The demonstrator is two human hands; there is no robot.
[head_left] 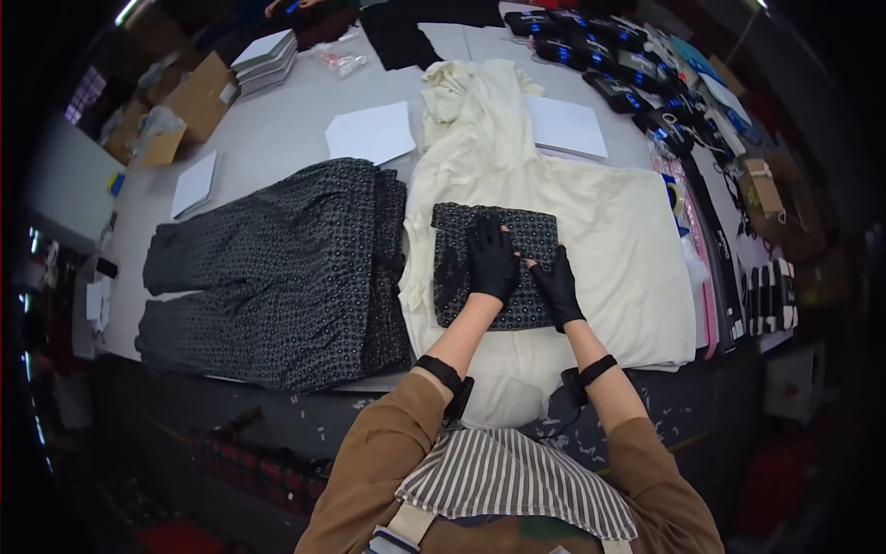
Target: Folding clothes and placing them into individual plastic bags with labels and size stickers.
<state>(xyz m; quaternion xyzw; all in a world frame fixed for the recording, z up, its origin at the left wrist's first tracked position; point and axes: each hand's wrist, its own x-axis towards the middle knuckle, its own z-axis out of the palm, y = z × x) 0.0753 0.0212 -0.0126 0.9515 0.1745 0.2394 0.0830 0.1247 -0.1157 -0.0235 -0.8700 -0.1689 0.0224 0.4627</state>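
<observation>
A dark patterned garment, folded into a compact rectangle (517, 309), lies on cream fabric (609, 240) in front of me. My left hand (492, 258), in a black glove with some fingertips bare, rests flat on top of it with fingers stretched. Along its right edge sits my right hand (557, 288), gloved alike, thumb apart and pointing toward the left hand. Neither hand grips anything that I can see. To the left, a pile of matching dark patterned trousers (277, 268) is spread with the legs pointing left.
White sheets (372, 132) and a flat white stack (565, 126) lie beyond the garments. A taller stack (265, 63) and an open cardboard box (198, 102) stand far left. Several black packaged items (591, 46) crowd the far right. A tape roll (678, 201) lies beside the cream fabric.
</observation>
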